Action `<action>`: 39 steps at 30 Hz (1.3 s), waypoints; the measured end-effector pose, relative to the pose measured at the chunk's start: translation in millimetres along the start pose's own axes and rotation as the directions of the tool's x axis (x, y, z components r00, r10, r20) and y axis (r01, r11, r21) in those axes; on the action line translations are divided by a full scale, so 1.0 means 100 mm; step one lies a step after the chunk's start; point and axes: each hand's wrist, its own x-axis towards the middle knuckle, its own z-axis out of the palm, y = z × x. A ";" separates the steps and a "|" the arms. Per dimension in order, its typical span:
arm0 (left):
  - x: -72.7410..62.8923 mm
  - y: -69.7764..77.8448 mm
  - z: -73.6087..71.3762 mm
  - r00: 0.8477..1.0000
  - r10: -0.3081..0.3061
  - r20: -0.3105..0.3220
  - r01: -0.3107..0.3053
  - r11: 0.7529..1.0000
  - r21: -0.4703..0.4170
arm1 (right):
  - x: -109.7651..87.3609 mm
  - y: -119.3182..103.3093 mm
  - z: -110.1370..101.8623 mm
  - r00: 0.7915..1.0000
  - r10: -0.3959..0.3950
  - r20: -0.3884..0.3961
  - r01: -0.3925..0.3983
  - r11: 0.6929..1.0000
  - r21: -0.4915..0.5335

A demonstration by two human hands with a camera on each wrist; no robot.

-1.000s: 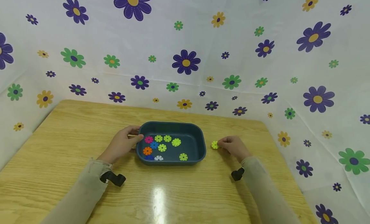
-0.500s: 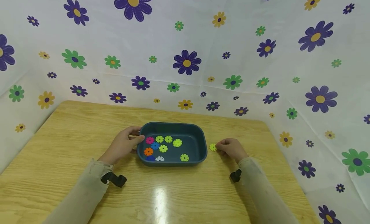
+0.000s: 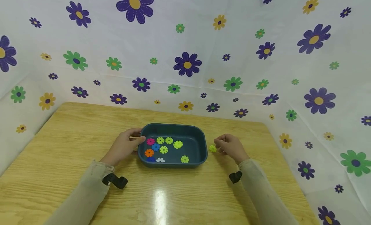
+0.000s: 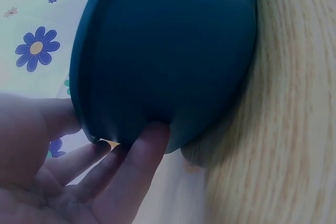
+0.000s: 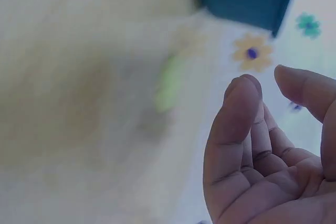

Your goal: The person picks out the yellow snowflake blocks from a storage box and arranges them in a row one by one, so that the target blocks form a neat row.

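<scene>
In the head view my left hand [image 3: 123, 145] grips the left end of a dark teal plastic tub [image 3: 174, 164], thumb over the rim. The left wrist view shows its fingers against the tub's outer wall [image 4: 168, 51]. On the table just right of the tub lies a yellow-green notched plastic disc [image 3: 213, 149]. My right hand [image 3: 232, 148] is held close beside that disc; the right wrist view shows thumb and fingers apart with nothing between them, and the disc [image 5: 168, 83] blurred on the table.
Inside the tub lie several notched discs: yellow-green ones [image 3: 178, 144], a pink one [image 3: 150, 141], an orange one [image 3: 149, 152], blue ones [image 3: 156, 147] and a white one [image 3: 160, 160]. A flowered white cloth [image 3: 162, 34] hangs behind the wooden table [image 3: 185, 192].
My right hand, which held the yellow-green disc, has slid it slightly left toward the tub and let it go, its fingers parting. My left hand keeps its grip on the tub.
</scene>
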 end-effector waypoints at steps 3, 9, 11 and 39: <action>0.01 -0.02 -0.01 1.000 0.001 -0.002 -0.001 1.000 -0.002 | -0.07 -0.22 0.06 0.997 -0.065 0.028 0.064 0.998 0.025; 0.00 0.00 0.00 1.000 -0.001 0.000 0.001 1.000 0.000 | -0.14 -0.56 0.31 0.982 -0.174 0.078 0.176 0.984 -0.020; 0.00 0.00 0.00 1.000 0.000 0.000 0.000 1.000 0.001 | -0.14 -0.64 0.41 0.979 -0.179 0.101 0.183 0.983 -0.031; 0.02 -0.04 0.00 1.000 -0.026 -0.014 0.026 0.999 -0.018 | 0.12 -0.80 1.18 0.984 -0.107 0.145 0.152 0.927 -0.344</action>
